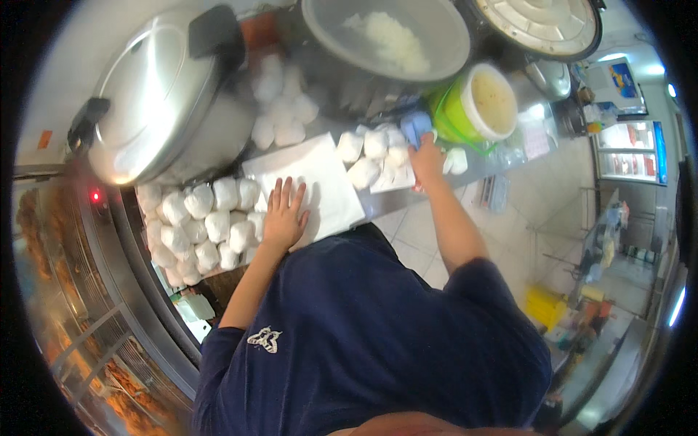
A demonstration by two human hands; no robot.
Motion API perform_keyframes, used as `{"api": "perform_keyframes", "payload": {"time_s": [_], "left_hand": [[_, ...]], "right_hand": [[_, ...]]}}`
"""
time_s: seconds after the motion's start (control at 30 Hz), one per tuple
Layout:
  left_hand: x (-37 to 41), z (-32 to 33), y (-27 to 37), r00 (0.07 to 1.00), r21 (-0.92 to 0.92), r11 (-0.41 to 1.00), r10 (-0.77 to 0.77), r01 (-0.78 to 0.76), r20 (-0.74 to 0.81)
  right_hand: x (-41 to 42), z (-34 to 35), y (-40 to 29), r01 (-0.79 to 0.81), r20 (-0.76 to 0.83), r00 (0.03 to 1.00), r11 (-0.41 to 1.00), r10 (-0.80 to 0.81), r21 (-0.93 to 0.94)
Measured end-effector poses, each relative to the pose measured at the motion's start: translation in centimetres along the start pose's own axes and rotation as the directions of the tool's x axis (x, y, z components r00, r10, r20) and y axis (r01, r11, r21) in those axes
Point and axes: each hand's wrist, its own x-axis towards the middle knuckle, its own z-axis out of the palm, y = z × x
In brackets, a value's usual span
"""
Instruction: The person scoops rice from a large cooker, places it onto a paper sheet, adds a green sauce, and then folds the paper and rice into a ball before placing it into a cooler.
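Observation:
My left hand (284,215) lies flat, fingers spread, on a stack of white paper sheets (322,180) at the front of the metal counter. Left of it sit many small white wrapped bundles (218,226), piled close together. My right hand (426,162) grips a blue plastic object (416,126), whose exact kind I cannot tell. Next to that hand stand several more white bundles (363,173), partly behind the fingers. Behind the paper lies another, blurred group of white bundles (286,117).
A large lidded metal pot (180,92) stands at back left. A wide tub (322,32) holds white food (398,43); beside it is a green bucket (450,111) of pale liquid. A glass-fronted case (71,261) with browned food is at left. The tiled floor (420,250) lies right.

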Motion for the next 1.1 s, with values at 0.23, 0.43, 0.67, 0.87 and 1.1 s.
{"api": "perform_keyframes", "payload": {"time_s": [0.23, 0.43, 0.67, 0.87, 1.1], "left_hand": [[3.0, -0.9, 1.8, 0.974, 0.039, 0.978, -0.206, 0.204, 0.096], [8.2, -7.0, 8.8, 0.878, -0.604, 0.755, -0.444, 0.256, -0.182], [16.7, -11.7, 19.1, 0.793, -0.968, 0.243, -0.578, -0.057, -0.192], [18.9, -12.7, 19.1, 0.865, -0.955, 0.294, -0.473, -0.025, -0.168], [17.5, -12.4, 16.9, 0.926, -0.941, 0.328, -0.322, -0.085, -0.196]], "right_hand": [[-1.5, -10.6, 2.8, 0.109, 0.172, 0.969, 0.933, -0.177, 0.343], [6.0, -31.7, -0.5, 0.202, 0.464, 0.775, 0.863, -0.43, 0.463], [27.1, -17.3, -18.0, 0.629, 0.125, 0.607, 0.378, -0.784, -0.679], [31.2, -10.5, -18.8, 0.634, 0.343, 0.76, 0.515, -0.552, -0.577], [27.3, -13.6, -21.9, 0.749, 0.773, 0.542, 0.606, -0.33, -0.267]]}}
